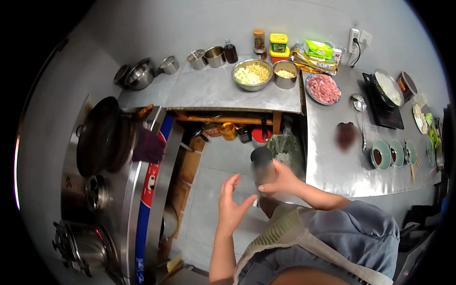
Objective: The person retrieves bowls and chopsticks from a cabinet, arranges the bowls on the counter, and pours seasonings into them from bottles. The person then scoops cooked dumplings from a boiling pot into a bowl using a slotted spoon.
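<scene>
My right hand [285,180] is closed around an upright cylindrical container [262,172] with a black top and a greyish body, blurred by motion. Its contents cannot be made out. To the left of it, my left hand [232,202] is raised with thumb and fingers apart, holding nothing. Both hands are over the floor, in front of my apron [280,225]. Beyond them, on the back counter, are a metal bowl [252,85] of chopped pale and yellow pieces and a metal pot [286,81] with more chopped pieces.
A stove with a black wok [97,137] and a lidded pot [83,244] stands at left. The right counter [327,166] bears a plate of raw meat [324,89], a ladle [363,128], an induction cooker with a pan [387,88] and small bowls [381,154]. A plastic bag [285,142] lies below.
</scene>
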A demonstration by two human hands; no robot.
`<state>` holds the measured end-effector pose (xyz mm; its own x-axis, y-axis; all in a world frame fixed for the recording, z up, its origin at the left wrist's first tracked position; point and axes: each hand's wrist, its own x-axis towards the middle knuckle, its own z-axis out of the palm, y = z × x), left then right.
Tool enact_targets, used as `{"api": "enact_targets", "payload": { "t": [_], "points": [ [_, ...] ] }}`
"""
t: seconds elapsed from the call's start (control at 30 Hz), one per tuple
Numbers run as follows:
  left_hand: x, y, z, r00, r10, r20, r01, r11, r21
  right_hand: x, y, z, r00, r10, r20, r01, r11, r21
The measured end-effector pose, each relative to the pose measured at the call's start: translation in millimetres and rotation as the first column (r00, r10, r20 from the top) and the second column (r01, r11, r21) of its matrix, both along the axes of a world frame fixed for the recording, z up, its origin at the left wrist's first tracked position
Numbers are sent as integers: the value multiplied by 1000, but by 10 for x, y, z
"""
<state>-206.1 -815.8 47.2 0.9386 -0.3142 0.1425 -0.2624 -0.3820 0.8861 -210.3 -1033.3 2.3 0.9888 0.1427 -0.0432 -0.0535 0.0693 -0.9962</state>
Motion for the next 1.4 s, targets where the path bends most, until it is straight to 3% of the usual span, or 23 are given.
{"api": "enact_targets", "payload": {
  "t": [0.13,0.2,0.33,0.43,0.47,0.53,0.6,0.67,0.7,0.73,0.8,0.83,0.93,1.0,1.1,1.13,1.2,1.23,1.4],
  "points": [
    [929,-181,-283,979,-140,-145,154,984,88,740,31,65,995,-71,72,60,989,137],
    [1262,-255,-259,946,-184,-268,190,982,-3,1084,19,76,992,-103,76,88,981,170],
    [2027,-496,-183,935,-286,-209,277,958,-70,1653,-73,218,995,-104,7,97,950,297],
    [2475,-657,-291,957,-276,-86,267,958,-105,2072,-202,386,986,-137,95,134,990,41],
    [2627,-713,-348,951,-297,-84,287,951,-114,2218,-270,438,983,-156,95,154,988,31],
    [2931,-812,-436,969,-246,3,239,940,-244,2512,-386,507,933,-107,345,252,878,-407],
    [3304,-902,-450,960,-277,33,276,927,-252,2748,-440,506,946,-116,303,240,878,-415],
    [3705,-991,-516,965,-231,125,255,938,-233,2977,-439,403,980,-179,93,170,981,94],
    [3909,-1030,-536,972,-207,108,230,933,-277,3137,-417,397,967,-232,102,238,970,-45],
    [4119,-1058,-531,969,-222,111,246,926,-288,3335,-372,455,963,-248,106,254,965,-56],
    [4540,-1163,-506,941,-148,305,198,970,-141,3770,-295,630,903,-401,155,430,849,-306],
    [4754,-1188,-499,945,-149,291,201,967,-159,4039,-297,458,880,-431,198,474,809,-348],
    [5477,-1313,-491,881,-170,442,218,974,-59,4746,-359,385,805,-520,284,592,734,-334],
    [5808,-1313,-369,915,-235,328,274,959,-77,5187,-520,283,722,-585,369,691,623,-366],
    [6213,-1235,-464,890,-107,444,149,987,-61,5844,-879,116,602,-616,507,795,407,-449],
    [6296,-1136,-643,895,-110,433,150,987,-60,6054,-1021,-20,569,-626,533,816,351,-460],
    [6351,-881,-1041,978,-148,147,166,978,-125,6382,-1206,-154,547,-660,515,816,286,-502],
    [6347,-769,-1118,979,-147,144,164,979,-122,6547,-1281,-221,520,-687,507,815,221,-536],
    [6289,-228,-1322,964,-195,-180,185,980,-72,7084,-1580,-718,494,-807,323,757,217,-616]
  ]
}}
